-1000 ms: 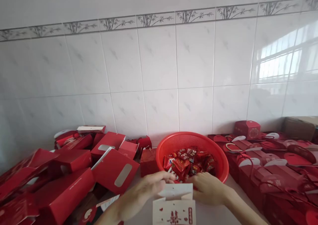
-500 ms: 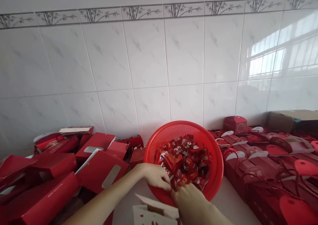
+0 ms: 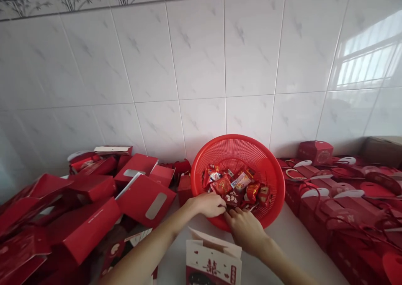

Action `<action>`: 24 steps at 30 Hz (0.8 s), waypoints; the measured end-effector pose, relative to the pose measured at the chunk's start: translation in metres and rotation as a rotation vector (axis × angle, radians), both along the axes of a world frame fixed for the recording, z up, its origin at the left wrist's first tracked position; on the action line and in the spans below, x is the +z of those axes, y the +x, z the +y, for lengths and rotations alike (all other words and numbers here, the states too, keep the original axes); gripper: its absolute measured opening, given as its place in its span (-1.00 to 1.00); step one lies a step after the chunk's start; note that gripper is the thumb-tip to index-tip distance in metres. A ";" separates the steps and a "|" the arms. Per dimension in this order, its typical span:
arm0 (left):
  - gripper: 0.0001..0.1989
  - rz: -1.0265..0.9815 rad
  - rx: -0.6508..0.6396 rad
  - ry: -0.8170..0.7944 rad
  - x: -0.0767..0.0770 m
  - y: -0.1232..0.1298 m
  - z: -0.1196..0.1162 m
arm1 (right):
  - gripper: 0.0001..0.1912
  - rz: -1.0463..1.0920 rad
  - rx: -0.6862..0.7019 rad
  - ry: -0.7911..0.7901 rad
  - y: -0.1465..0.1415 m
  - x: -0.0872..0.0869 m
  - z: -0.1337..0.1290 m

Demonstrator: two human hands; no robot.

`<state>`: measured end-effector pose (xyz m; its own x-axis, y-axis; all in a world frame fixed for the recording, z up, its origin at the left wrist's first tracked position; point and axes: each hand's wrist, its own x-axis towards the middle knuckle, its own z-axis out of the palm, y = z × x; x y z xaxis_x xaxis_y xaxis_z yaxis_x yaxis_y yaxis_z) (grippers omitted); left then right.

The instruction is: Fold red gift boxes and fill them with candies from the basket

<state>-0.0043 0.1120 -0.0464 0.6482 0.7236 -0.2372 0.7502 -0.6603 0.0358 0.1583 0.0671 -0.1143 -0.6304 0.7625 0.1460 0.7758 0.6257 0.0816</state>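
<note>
A round red plastic basket [image 3: 213, 144] holds several wrapped sweets [image 3: 232, 186], mostly red. At its front rim, my left hand [image 3: 210, 204] is curled over the near sweets, fingertips partly hidden. Beside it on the right, my right hand [image 3: 245, 226] reaches over the same rim with bent fingers, close to the left fingertips. Whether either hand grips a sweet cannot be made out. Below the hands stands an open white and red paper box [image 3: 213, 257] with printed red characters.
Piled red cartons [image 3: 86, 228] cover the left side. Rows of red gift boxes [image 3: 348, 213] with cord handles fill the right. A brown cardboard box [image 3: 383, 148] sits at the far right, and a white tiled wall [image 3: 201, 125] rises behind.
The view has tilted down and shifted left. Fewer sweets are heaped in the basket. Both hands remain together at its front rim, and more of the white and red box shows.
</note>
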 end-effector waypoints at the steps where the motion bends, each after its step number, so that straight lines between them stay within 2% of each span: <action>1: -0.72 0.001 0.007 0.026 -0.002 0.002 0.000 | -0.62 -0.007 -0.008 0.015 0.001 -0.002 0.002; 5: -0.67 -0.007 0.061 0.142 -0.013 0.013 0.001 | -0.67 0.011 -0.018 0.058 0.009 -0.015 0.017; 9: -0.63 -0.019 0.139 0.222 -0.021 0.024 0.005 | -0.75 0.083 -0.006 0.031 0.022 -0.016 0.037; 16: -0.65 -0.081 0.228 0.331 -0.037 0.047 0.021 | -0.42 0.207 -0.003 0.019 0.037 -0.018 0.067; 24: -0.68 -0.199 0.216 0.341 -0.056 0.035 0.058 | -0.47 0.154 -0.112 0.126 0.025 -0.020 0.084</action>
<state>0.0311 0.1701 -0.1020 0.4825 0.8626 0.1522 0.8727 -0.4883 0.0008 0.1829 0.1516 -0.1344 -0.5057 0.7961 0.3324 0.8490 0.5276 0.0283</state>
